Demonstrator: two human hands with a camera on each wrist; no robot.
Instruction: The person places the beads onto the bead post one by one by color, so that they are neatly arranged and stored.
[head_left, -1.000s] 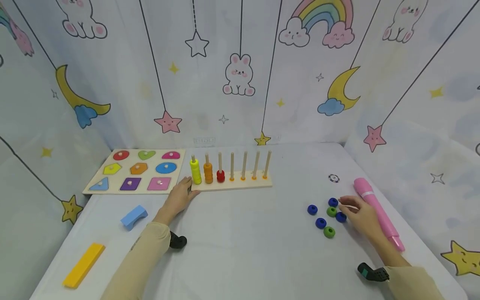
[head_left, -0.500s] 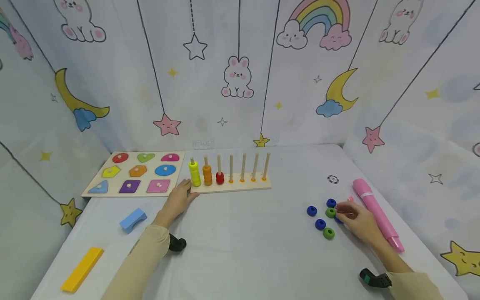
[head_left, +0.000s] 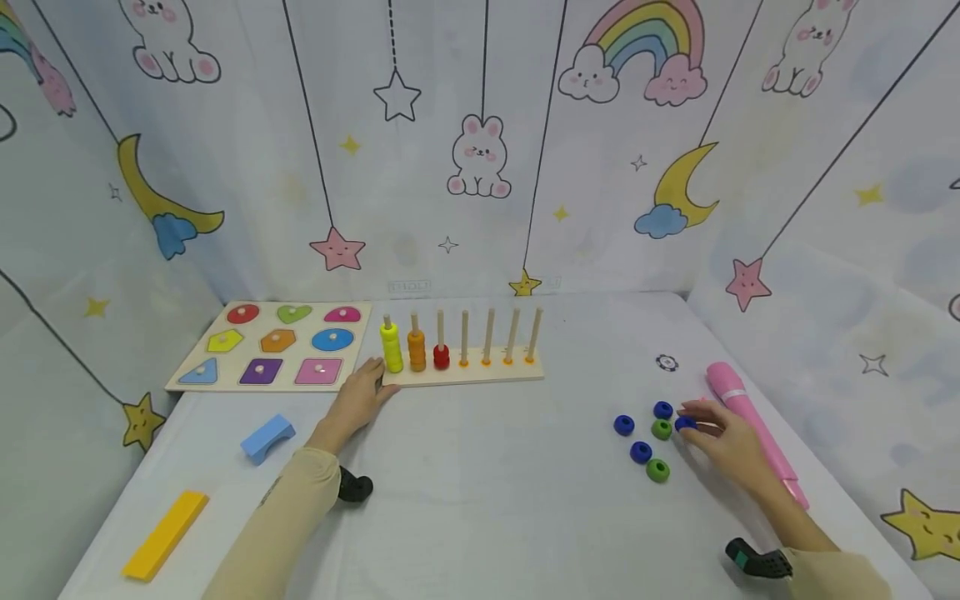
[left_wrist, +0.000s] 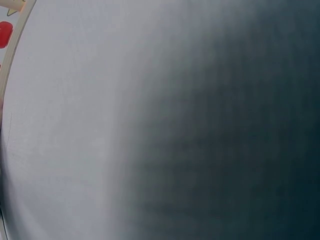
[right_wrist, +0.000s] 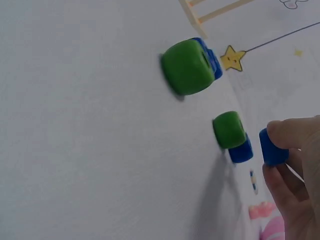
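Note:
My right hand pinches a blue ring just above the white table, at the right of a loose cluster of rings. In the right wrist view, my thumb and fingers hold that blue ring off the cloth. Beside it lie a green ring, three blue rings and another green ring. My left hand rests flat on the table. Its fingers touch the left end of the wooden peg rack, which carries yellow, orange and red rings.
A pink cylinder lies right of my right hand, with a small round chip behind the rings. A shape puzzle board sits at the back left. A blue arch block and a yellow bar lie front left.
My right hand's fingers reached into the ring cluster, closed on a blue ring and lifted it slightly. My left hand stayed at the rack's end.

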